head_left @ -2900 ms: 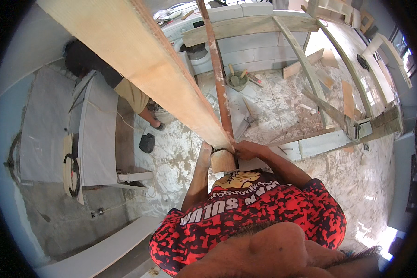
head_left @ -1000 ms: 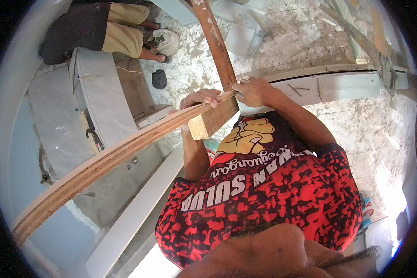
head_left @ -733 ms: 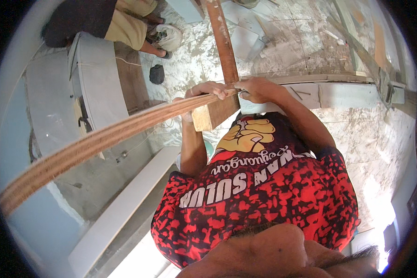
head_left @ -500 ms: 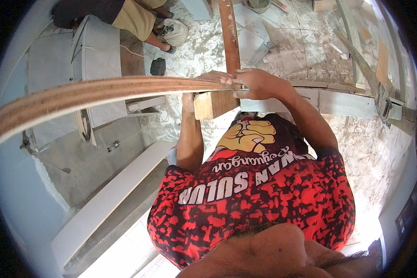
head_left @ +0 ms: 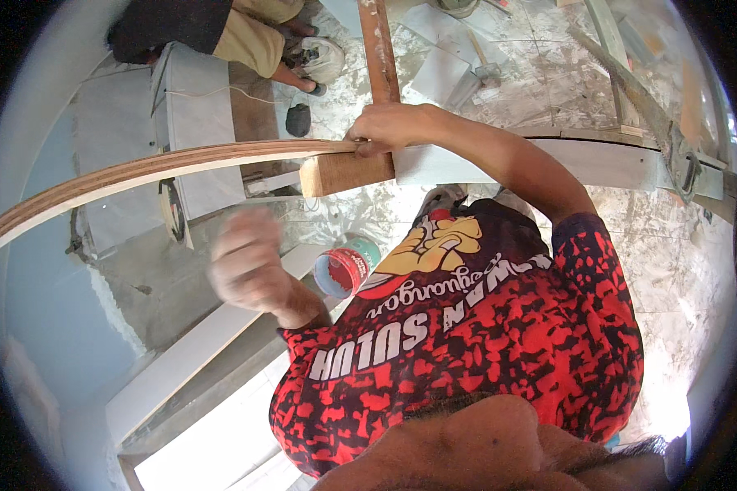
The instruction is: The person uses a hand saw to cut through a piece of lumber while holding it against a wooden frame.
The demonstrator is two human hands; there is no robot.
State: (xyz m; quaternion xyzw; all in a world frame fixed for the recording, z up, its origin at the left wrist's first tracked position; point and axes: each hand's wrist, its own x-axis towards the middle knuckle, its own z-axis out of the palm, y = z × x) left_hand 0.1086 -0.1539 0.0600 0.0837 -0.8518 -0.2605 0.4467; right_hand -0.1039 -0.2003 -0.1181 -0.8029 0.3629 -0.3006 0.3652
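Observation:
A long plywood board (head_left: 164,170) runs edge-on from the far left to the middle of the head view. My right hand (head_left: 387,128) grips its near end, on top of a short wooden block (head_left: 345,173). A reddish timber post (head_left: 380,49) rises behind that hand. My left hand (head_left: 246,268) is off the board, blurred, lower and to the left, holding nothing that I can see. A red-and-white can (head_left: 345,270) sits below the block, near my chest.
Another person (head_left: 221,33) in dark top and tan shorts stands at the top left beside a grey box-like unit (head_left: 196,123). A hammer (head_left: 479,69), tile pieces and timber offcuts lie on the dusty floor at top right. A pale wall edge and ledge (head_left: 196,360) run lower left.
The board has swung from upright ahead to nearly level, pointing left. My left hand has let go of it and dropped down to the left; my right hand keeps its grip.

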